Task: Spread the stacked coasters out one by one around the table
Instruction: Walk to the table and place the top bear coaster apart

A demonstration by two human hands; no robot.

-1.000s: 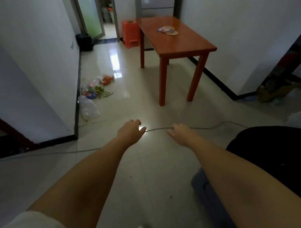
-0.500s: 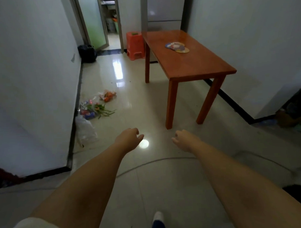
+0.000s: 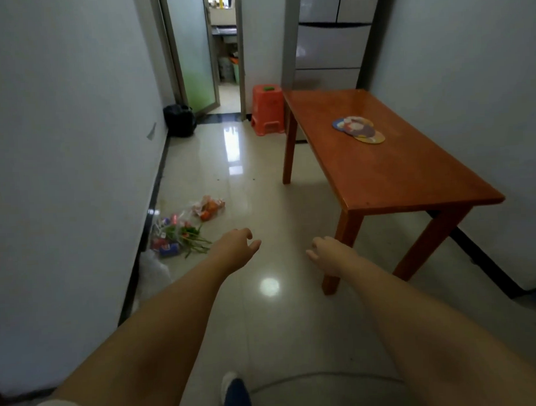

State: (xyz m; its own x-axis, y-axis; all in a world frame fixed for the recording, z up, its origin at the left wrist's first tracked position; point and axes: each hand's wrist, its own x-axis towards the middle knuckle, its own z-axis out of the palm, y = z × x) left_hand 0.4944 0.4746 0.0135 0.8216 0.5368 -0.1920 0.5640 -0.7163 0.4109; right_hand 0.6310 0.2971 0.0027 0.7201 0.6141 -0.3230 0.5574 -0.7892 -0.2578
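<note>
A loose stack of round, colourful coasters (image 3: 357, 130) lies on the far half of a reddish-brown wooden table (image 3: 411, 179) at the right. Both my arms reach forward over the tiled floor, well short of the coasters. My left hand (image 3: 236, 245) hangs with fingers loosely apart and holds nothing. My right hand (image 3: 326, 251) is also empty, fingers relaxed and slightly curled, just left of the table's near front leg.
Bags of vegetables and packets (image 3: 182, 230) lie on the floor by the left wall. An orange plastic stool (image 3: 268, 113) stands behind the table, a black bag (image 3: 180, 119) near the open doorway, and a fridge (image 3: 331, 42) at the back. A cable (image 3: 312, 379) crosses the floor.
The view has advanced toward the table, which now appears larger and nearer. The cable has passed under me. Both hands stay empty and stretched forward.
</note>
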